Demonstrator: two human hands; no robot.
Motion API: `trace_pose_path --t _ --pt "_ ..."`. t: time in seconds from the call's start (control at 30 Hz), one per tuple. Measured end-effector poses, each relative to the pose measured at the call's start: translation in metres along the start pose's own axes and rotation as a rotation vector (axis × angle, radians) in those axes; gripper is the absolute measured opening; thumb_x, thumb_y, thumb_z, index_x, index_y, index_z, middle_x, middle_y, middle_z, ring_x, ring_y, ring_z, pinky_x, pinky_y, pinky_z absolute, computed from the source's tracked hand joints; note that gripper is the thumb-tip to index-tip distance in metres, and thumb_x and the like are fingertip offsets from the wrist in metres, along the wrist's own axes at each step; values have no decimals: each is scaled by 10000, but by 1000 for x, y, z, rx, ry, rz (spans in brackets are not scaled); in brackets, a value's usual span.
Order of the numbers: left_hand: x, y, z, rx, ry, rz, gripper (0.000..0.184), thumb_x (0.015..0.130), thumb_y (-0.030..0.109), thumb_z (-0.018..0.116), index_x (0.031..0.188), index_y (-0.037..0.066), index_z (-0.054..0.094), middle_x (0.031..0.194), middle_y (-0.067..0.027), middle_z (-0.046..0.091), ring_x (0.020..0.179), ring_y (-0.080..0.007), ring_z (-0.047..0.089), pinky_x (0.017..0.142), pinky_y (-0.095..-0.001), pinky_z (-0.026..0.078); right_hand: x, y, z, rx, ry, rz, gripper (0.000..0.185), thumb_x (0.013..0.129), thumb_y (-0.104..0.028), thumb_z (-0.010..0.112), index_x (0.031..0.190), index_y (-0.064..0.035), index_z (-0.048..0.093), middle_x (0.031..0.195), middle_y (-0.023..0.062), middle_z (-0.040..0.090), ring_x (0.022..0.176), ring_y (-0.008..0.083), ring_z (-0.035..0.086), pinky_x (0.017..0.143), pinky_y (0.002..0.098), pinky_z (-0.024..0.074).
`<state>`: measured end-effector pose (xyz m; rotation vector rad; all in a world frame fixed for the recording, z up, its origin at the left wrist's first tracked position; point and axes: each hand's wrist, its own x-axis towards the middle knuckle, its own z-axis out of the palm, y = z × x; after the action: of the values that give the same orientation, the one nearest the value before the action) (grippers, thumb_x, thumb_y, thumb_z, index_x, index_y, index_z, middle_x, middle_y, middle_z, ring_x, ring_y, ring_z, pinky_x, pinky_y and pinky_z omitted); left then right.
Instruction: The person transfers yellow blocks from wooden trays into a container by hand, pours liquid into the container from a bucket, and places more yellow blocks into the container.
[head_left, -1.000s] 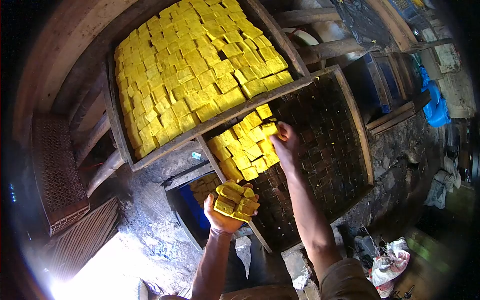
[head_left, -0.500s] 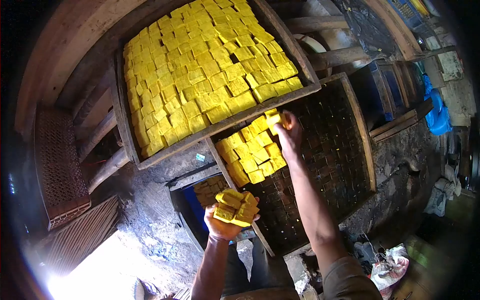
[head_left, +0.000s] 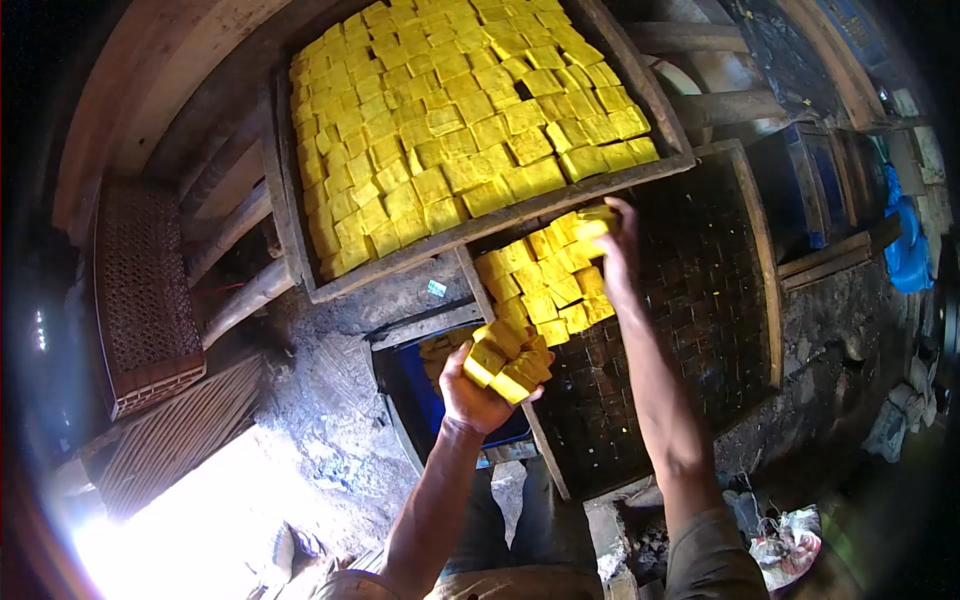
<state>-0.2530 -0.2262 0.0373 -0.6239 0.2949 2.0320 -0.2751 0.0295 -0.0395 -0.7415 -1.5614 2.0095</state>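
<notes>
Several yellow tofu blocks (head_left: 510,358) are stacked in my left hand (head_left: 478,400), which cups them from below with the fingers wrapped round. My right hand (head_left: 622,252) is closed on one tofu block (head_left: 595,221) at the upper right end of the laid rows. Those rows of tofu (head_left: 540,280) lie close together on a dark woven tray (head_left: 690,290) with a wooden frame. My left hand is just below the rows, over the tray's left frame edge. My right fingers partly hide the block they grip.
A large wooden-framed tray (head_left: 505,215) full of yellow tofu overlaps the woven tray's far side. Below left, a blue-lined container (head_left: 425,385) holds more blocks, partly behind my left hand. Wooden poles (head_left: 235,225) and a woven rack (head_left: 140,290) stand left; a blue plastic bag (head_left: 908,245) hangs right.
The view has shifted, so the trays appear farther right. My left hand has moved up with its tofu, nearer the rows. My right hand stays at the same end, still on a block.
</notes>
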Motion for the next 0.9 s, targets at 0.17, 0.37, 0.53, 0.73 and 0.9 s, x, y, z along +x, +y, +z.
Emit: trace_pose_path --t 0.17,0.37,0.53,0.73,0.9 --pt "11 -4 15 92 100 -183 755 898 699 333 1343 107 482 1251 -184 568 1076 -366 597 832 -542 519 -89 -86 14 196 -531 39 588 659 -186 735 1204 -114 526 1184 111 553 1080 213 564 908 369 482" --pt "8 -18 -12 -93 6 -272 559 930 544 459 1220 78 564 1111 -139 637 975 -294 651 843 -455 544 -139 -85 19 -764 -1067 -447 646 600 -233 859 1190 -167 604 1361 93 497 1303 273 442 1117 491 290" --pt "-11 -32 -24 -50 11 -345 709 827 456 485 1349 -22 460 1318 -241 518 1143 -422 562 865 -597 505 -136 -68 -31 -660 -422 -143 619 846 -305 722 1341 0 508 1374 191 516 1312 332 451 1106 436 340" --pt "-18 -36 -28 -38 41 -224 684 799 357 488 1338 -63 446 1306 -292 506 1146 -460 550 879 -617 499 -136 36 -15 -1149 205 -317 322 934 -93 561 1236 18 547 1281 248 538 1245 413 474 1048 457 392" --pt "-34 -34 -31 1 30 -127 687 793 344 517 1332 -76 447 1295 -307 508 1149 -485 540 917 -621 472 -129 18 -18 -958 253 -395 233 810 15 670 1019 -19 573 926 134 573 840 289 569 780 408 485"
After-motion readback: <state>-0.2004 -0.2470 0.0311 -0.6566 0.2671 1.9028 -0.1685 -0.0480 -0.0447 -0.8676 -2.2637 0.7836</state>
